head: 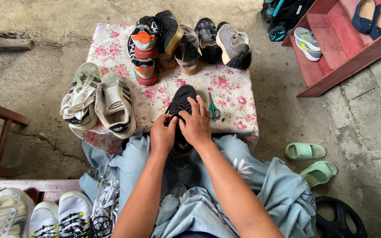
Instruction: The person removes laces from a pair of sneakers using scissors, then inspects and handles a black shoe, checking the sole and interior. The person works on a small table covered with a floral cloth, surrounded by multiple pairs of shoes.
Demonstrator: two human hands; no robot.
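Black shoe (181,105) is held at the near edge of the floral table (230,88), toe pointing away. Both hands, left hand (163,135) and right hand (196,123), are pressed on its upper, fingers curled together, apparently at the lacing. Lacing is judged in hand; scissors (213,108) lie just right of the shoe.

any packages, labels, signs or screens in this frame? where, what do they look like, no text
No packages, signs or screens in view.
Only marks on footwear: the cream sneaker on the left of the floral table shows a dark oval mark on its insole.
Both hands, left hand and right hand, hold an unmarked black shoe.
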